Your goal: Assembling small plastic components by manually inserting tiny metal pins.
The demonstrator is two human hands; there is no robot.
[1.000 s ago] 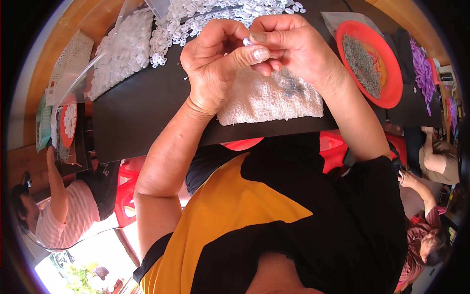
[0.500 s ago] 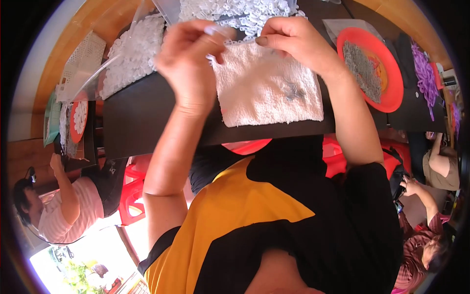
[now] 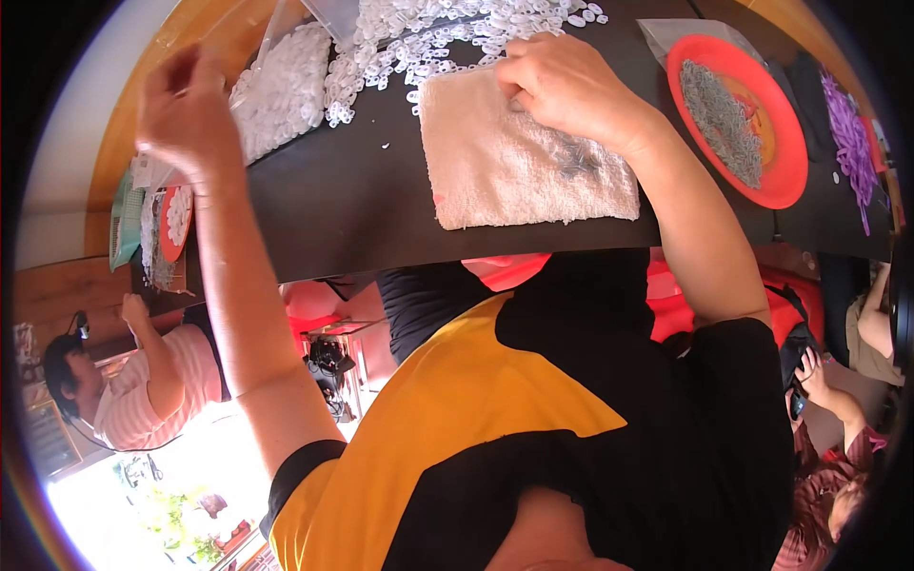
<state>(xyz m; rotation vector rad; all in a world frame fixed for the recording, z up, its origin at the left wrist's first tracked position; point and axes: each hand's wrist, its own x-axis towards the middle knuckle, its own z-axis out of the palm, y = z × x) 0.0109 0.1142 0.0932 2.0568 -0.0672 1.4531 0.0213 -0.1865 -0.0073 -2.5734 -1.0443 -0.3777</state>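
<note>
A pale pink towel cloth (image 3: 514, 186) lies flat on the dark table (image 3: 324, 209) in front of me. My right hand (image 3: 566, 86) rests over its upper part, fingers curled down and pinched together; whatever they hold is hidden beneath them. A small cluster of thin grey metal pieces (image 3: 577, 160) lies on the cloth below that hand. Raised at the far left, my left hand (image 3: 188, 119) is smeared by motion, so its fingers do not read clearly. Small white oval plastic pieces (image 3: 409, 52) are heaped and scattered beyond the cloth.
A clear bag of white pieces (image 3: 286, 95) lies left of the heap. At right stands an orange-red plate (image 3: 792, 143) holding grey metal pieces (image 3: 719, 124), with purple strips (image 3: 850, 143) past it. One person (image 3: 157, 385) sits at left, others at right.
My left hand has swung away from the cloth's top edge to the far left. The right hand has turned and closed downward over the cloth.
</note>
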